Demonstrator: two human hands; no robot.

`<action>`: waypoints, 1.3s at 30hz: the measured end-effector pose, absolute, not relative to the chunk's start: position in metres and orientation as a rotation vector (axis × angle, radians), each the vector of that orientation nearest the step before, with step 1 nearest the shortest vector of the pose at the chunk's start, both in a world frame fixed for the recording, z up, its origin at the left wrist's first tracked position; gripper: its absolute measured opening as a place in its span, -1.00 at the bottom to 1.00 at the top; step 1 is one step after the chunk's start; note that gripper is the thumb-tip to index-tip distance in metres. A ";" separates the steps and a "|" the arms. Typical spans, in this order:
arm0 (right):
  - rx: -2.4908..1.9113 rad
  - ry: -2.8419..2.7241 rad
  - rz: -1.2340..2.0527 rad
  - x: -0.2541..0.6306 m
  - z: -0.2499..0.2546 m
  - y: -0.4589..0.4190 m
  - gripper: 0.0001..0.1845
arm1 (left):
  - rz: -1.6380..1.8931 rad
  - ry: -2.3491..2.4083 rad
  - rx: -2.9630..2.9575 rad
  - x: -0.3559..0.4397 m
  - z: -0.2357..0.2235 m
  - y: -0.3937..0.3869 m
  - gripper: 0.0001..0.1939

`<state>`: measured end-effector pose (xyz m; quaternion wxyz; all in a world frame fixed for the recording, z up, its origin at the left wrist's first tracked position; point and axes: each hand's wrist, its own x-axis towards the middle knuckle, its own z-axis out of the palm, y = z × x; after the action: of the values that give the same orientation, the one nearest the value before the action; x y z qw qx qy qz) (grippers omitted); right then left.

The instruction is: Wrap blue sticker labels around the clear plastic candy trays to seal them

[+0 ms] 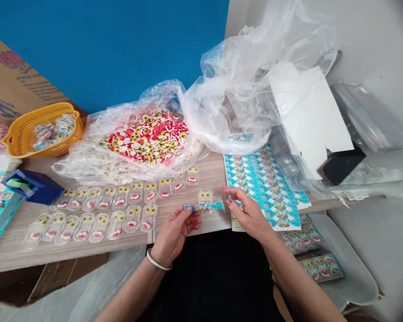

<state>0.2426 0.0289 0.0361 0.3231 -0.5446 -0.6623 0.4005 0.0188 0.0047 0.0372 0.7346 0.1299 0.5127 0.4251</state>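
Left hand: the strip (201,207) is pinched between thumb and fingers of the left hand (176,232); a metal bangle (158,260) is worn on the wrist.
Right hand: the right hand (250,215) is held just beside the strip's right end, fingers curved; whether the strip is gripped cannot be told.
Strip: a narrow blue printed piece is held across the lower part of a clear blister (205,201), above the tabletop (87,252), between the hands.
Blisters: two rows of clear blisters (100,210) are laid on the tabletop, each showing yellow eyes and a red mouth.
Candy: a heap of red, white and yellow gummies (147,137) is piled on a plastic bag (77,165).
Labels: a blue printed sheet (262,188) is laid right of the right hand; more printed sheets (319,266) are seen lower right.
Basket: a yellow basket (22,143) of wrapped packs is placed at the far left.
Dispenser: a blue tape dispenser (30,186) is set near the left edge.
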 end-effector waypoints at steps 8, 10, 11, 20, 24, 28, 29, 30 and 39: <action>-1.542 -1.576 1.178 0.207 0.023 0.013 -0.90 | 0.845 1.255 0.547 0.027 0.027 0.009 -0.72; -1.568 -1.558 1.178 0.203 0.020 0.017 -0.93 | 0.857 1.359 0.673 0.027 0.023 0.018 -0.74; -1.578 -1.550 1.174 0.203 0.019 0.021 -0.93 | 0.856 1.398 0.721 0.027 0.022 0.023 -0.75; -1.706 -1.590 1.135 0.199 0.014 0.046 -0.84 | 0.892 1.486 0.917 0.029 0.008 0.046 -0.68; -1.728 -1.637 1.133 0.200 0.012 0.048 -0.81 | 0.762 1.577 1.110 0.027 0.001 0.046 -0.83; -1.749 -1.674 1.112 0.201 0.011 0.050 -0.78 | 0.683 1.629 1.220 0.027 0.002 0.049 -0.86; -1.755 -1.685 1.107 0.200 0.011 0.050 -0.76 | 0.662 1.645 1.241 0.027 0.003 0.050 -0.87; -1.762 -1.699 1.103 0.200 0.010 0.051 -0.75 | 0.642 1.663 1.261 0.027 0.003 0.051 -0.88; -1.872 -1.962 1.051 0.198 0.010 0.062 -0.65 | 0.503 1.760 1.525 0.030 0.007 0.064 -0.91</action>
<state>0.1983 0.0622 0.0102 0.1165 -0.6393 -0.6700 0.3591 0.0304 0.0641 0.0068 0.3706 0.5944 0.6861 0.1963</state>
